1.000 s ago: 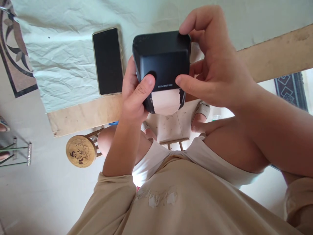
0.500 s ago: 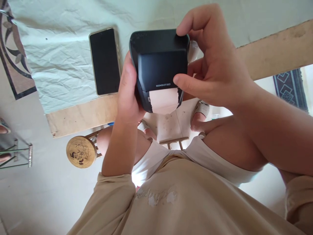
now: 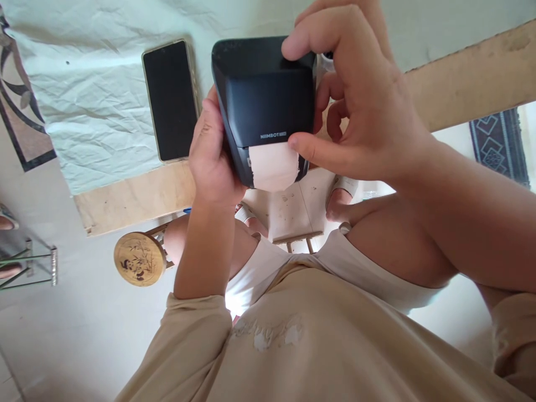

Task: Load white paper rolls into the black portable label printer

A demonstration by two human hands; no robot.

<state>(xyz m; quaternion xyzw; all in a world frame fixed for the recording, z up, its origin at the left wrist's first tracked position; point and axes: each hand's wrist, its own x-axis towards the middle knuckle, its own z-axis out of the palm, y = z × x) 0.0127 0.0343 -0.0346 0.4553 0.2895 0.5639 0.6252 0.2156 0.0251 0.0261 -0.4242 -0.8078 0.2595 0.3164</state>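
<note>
A black label printer with NIIMBOT lettering is held up over the table's near edge. From its front slot hangs a strip of white label paper with ragged sides. My left hand is wrapped around the printer's left side, its fingers hidden underneath. On the other side, my right hand spans the casing: the thumb touches the front edge beside the lettering and the index finger lies on the far right corner. Its other fingers are curled at the right side. Left of the printer, a phone with a dark screen lies on the cloth.
A pale green cloth covers the wooden table, leaving its near edge bare. A clear round object, partly hidden, is behind my right hand. A round wooden stool stands at lower left, near a metal-legged frame. A patterned mat is at right.
The printer and both hands have shifted slightly left and up in the view. My right index finger reaches a little farther onto the printer's top.
</note>
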